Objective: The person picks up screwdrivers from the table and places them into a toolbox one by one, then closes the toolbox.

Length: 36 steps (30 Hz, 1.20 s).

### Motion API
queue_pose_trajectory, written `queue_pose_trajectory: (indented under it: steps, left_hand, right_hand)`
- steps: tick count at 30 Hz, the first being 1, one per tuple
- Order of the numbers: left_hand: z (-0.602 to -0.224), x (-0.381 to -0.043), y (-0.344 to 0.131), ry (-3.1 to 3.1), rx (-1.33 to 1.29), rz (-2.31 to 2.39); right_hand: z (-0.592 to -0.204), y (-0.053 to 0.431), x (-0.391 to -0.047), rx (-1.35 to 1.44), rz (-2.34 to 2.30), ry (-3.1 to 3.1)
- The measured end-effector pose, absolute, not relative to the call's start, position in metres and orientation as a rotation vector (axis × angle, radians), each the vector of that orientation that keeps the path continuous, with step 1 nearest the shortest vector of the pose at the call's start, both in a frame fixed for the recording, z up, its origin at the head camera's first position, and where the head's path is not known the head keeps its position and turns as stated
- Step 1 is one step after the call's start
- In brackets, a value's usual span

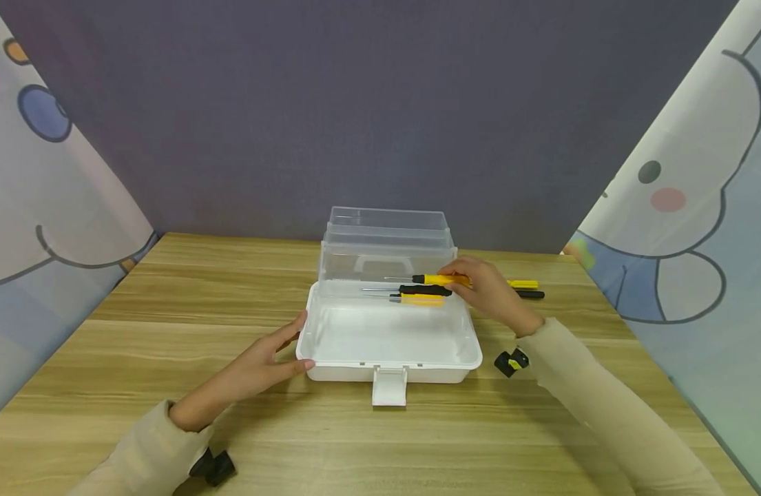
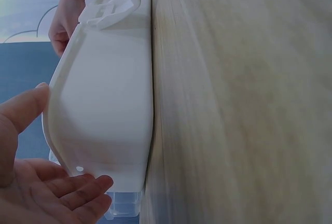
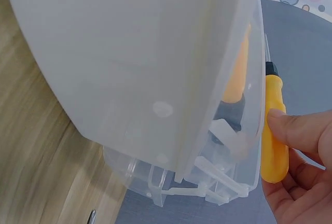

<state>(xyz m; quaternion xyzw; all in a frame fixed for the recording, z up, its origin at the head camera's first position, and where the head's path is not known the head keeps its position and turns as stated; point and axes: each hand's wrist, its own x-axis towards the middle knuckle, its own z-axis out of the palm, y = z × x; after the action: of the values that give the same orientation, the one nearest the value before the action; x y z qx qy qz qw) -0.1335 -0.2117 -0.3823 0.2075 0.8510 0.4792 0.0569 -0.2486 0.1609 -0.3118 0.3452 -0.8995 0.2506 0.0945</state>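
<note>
A white storage box (image 1: 392, 337) with a clear lid (image 1: 386, 238) tipped back stands on the table. My left hand (image 1: 262, 368) touches its front left corner, the thumb at the rim and the fingers along the side. With my right hand (image 1: 482, 286) I pinch a yellow screwdriver (image 3: 273, 130) by its handle. It is held level above the back right of the box, its thin shaft toward the left. Below it, toward the back of the box, lie a black-handled screwdriver (image 1: 425, 291) and an orange-yellow-handled screwdriver (image 1: 422, 300).
On the wooden table (image 1: 200, 296), to the right behind the box, a yellow handle (image 1: 524, 284) and a black handle (image 1: 532, 294) show past my right hand. The box's front latch (image 1: 389, 387) hangs down. A dark partition (image 1: 380, 117) rises behind the table.
</note>
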Motion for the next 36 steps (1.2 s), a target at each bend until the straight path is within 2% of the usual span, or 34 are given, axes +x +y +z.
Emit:
queue_pose_trajectory:
  steps: [36]
  left_hand:
    - [-0.379, -0.132, -0.211, 2.570, 0.619, 1.450]
  right_hand:
    - [-0.318, 0.145, -0.269, 1.118, 0.707, -2.667]
